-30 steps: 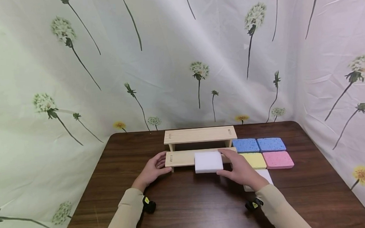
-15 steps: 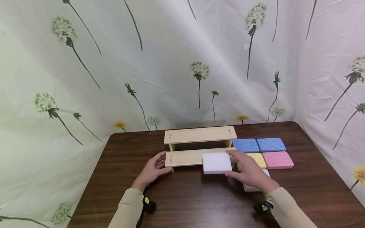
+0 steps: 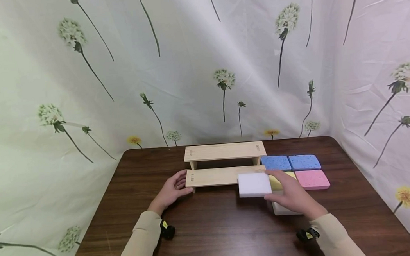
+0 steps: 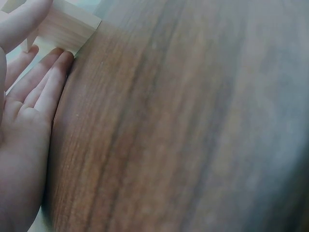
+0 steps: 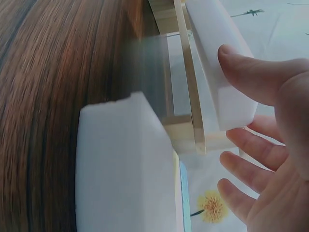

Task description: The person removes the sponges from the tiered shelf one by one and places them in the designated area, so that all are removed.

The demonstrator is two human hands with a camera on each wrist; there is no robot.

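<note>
A white sponge block [image 3: 254, 184] is held between the thumb and fingers of my right hand [image 3: 293, 195], over the right front part of the lower wooden shelf [image 3: 211, 177]. In the right wrist view the thumb lies on one face of the block [image 5: 219, 72], with the fingers at its end. My left hand [image 3: 170, 192] is at the left end of that shelf; in the left wrist view its fairly straight fingers [image 4: 41, 89] reach the shelf's wood. A second white block [image 3: 284, 209] lies on the table, partly hidden by my right hand.
Behind the lower shelf stands a taller wooden shelf [image 3: 224, 152]. To the right lie two blue sponges, one left [image 3: 275, 163] and one right [image 3: 304, 162], a partly hidden yellow sponge [image 3: 276, 183] and a pink sponge [image 3: 312, 179]. Flowered cloth [image 3: 187, 66] hangs behind the dark table [image 3: 211, 237].
My right hand has moved right and slightly toward me with the white sponge block, from the middle of the lower shelf to its right end. The left hand has stayed in place.
</note>
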